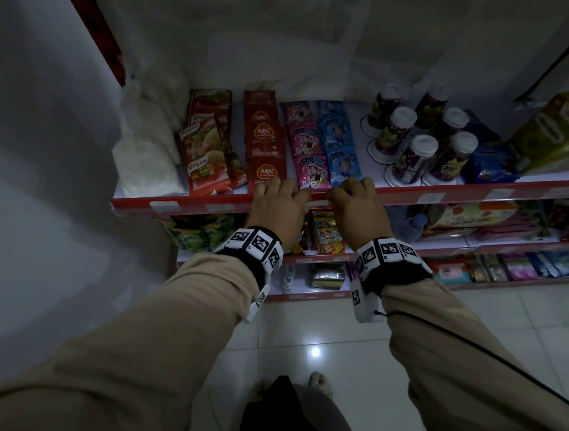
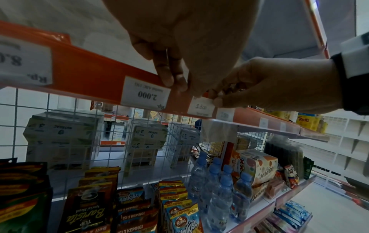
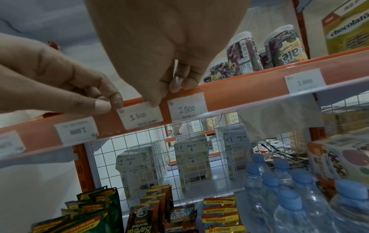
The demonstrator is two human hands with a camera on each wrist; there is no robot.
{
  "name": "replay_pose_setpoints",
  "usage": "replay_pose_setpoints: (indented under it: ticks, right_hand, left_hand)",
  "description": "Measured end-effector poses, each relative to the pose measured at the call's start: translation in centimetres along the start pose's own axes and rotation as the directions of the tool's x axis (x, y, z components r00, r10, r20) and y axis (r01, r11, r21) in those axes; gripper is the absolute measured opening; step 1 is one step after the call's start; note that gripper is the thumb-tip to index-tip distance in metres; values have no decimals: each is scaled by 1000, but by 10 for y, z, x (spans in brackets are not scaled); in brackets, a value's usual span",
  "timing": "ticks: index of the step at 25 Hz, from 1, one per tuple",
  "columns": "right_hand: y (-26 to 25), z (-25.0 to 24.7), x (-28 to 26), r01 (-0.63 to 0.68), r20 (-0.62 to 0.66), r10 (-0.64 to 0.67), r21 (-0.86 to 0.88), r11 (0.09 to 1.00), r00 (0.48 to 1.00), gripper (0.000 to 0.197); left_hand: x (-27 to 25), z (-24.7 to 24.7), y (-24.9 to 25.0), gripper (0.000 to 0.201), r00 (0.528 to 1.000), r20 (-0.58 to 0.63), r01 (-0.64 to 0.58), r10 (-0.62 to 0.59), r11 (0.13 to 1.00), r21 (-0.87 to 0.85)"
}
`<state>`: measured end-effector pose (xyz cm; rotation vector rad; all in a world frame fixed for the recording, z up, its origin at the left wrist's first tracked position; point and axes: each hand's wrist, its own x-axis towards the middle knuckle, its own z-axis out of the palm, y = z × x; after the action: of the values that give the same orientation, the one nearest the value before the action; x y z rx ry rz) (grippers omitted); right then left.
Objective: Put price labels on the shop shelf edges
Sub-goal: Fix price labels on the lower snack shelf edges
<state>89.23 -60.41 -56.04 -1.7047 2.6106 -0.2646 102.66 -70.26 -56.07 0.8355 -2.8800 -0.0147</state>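
Observation:
A white handwritten price label (image 3: 140,117) reading 1.500 sits against the red shelf edge (image 1: 450,192), below the pink sachets. My left hand (image 3: 108,103) pinches its upper left corner between thumb and forefinger. My right hand (image 3: 159,96) holds its top edge, thumb on the paper and fingers (image 3: 180,82) hooked over the shelf lip. In the head view the label (image 1: 318,203) shows as a pale strip between the left hand (image 1: 279,197) and the right hand (image 1: 351,199). The left wrist view shows the label (image 2: 200,108) under the right thumb.
Other labels sit on the same edge: a second 1500 label (image 3: 186,108), an upside-down 2.000 label (image 2: 145,96) and another 2.000 label (image 3: 305,82). Sachets (image 1: 265,145) and jars (image 1: 415,154) fill the shelf above; water bottles (image 3: 279,197) and biscuit packs (image 1: 328,234) stand below.

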Motion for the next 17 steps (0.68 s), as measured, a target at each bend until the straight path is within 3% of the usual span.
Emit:
replay_pose_setpoints:
  ticks: [12,17]
  right_hand:
    - [6,-3,-3,74,-58,-70,65,995,996,21]
    - [11,-6,-12,131,-99,-119,131,983,988,31]
  left_hand:
    - [2,-2,2,25,1000,21,7,-7,1000,17]
    - [0,-5,2,26,1000,20,23,-22,999,-32]
